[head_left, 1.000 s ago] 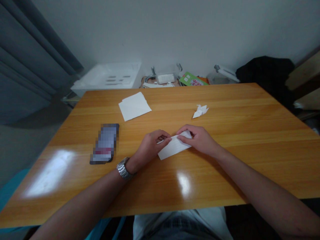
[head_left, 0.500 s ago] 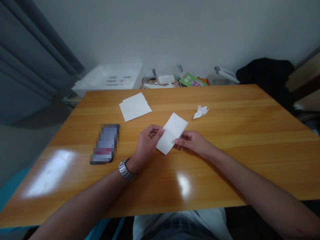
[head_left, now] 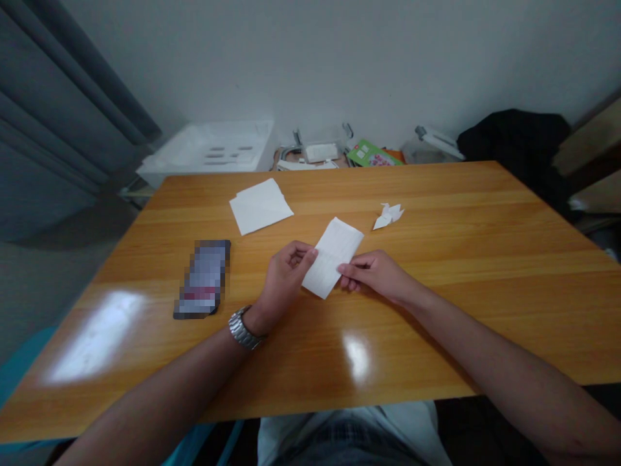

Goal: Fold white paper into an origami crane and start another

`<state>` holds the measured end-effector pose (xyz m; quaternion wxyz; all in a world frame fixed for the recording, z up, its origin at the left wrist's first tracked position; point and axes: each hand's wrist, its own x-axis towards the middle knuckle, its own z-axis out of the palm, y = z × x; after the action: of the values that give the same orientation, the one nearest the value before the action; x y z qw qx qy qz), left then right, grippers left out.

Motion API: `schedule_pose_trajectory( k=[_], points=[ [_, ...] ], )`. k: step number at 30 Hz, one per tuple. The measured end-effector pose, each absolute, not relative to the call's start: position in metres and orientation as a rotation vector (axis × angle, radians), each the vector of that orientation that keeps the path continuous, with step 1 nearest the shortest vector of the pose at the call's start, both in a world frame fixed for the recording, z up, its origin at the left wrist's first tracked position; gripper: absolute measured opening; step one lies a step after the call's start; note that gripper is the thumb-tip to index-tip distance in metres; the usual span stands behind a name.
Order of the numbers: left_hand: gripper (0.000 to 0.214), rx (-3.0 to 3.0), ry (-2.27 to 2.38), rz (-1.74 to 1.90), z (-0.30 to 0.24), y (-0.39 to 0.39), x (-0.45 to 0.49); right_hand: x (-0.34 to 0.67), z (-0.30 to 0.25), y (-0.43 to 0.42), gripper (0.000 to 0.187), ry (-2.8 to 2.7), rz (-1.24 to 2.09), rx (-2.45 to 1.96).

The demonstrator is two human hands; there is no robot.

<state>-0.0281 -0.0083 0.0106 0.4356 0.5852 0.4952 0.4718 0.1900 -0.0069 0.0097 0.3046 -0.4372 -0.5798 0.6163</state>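
Compared with the frame a second earlier, the **paper strip** [head_left: 332, 257] has swung from lying nearly crosswise under both hands to a steep diagonal, and the hands have moved apart to either side of it. Against the most recent earlier frame, it has barely shifted.

Its long axis now runs from lower left, nearest the person, to upper right, towards the far table edge. Faint crease lines cross it. It sits near the middle of the wooden table [head_left: 436, 259], and whether it touches the surface or is slightly raised cannot be told.

The **left hand** [head_left: 286, 281], with a steel wristwatch [head_left: 244, 328] on its wrist, pinches the strip's left edge narrowly between thumb and curled fingers. The **right hand** [head_left: 373, 275] holds the right edge in a similar narrow pinch, its fingertips [head_left: 345, 268] on the paper.

A loose white paper sheet [head_left: 261, 206] lies beyond the left hand, a small origami crane [head_left: 388, 216] beyond the right, and a pixelated smartphone [head_left: 202, 279] to the left.
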Motion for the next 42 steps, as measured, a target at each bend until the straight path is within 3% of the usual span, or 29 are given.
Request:
schedule_pose_trajectory(
  k=[42],
  points=[
    [0.027, 1.504, 1.177, 1.096, 0.0084, -0.0035, -0.0308, 0.1941, 0.0106, 0.0019, 0.039, -1.347, 1.326, -1.066]
  ],
)
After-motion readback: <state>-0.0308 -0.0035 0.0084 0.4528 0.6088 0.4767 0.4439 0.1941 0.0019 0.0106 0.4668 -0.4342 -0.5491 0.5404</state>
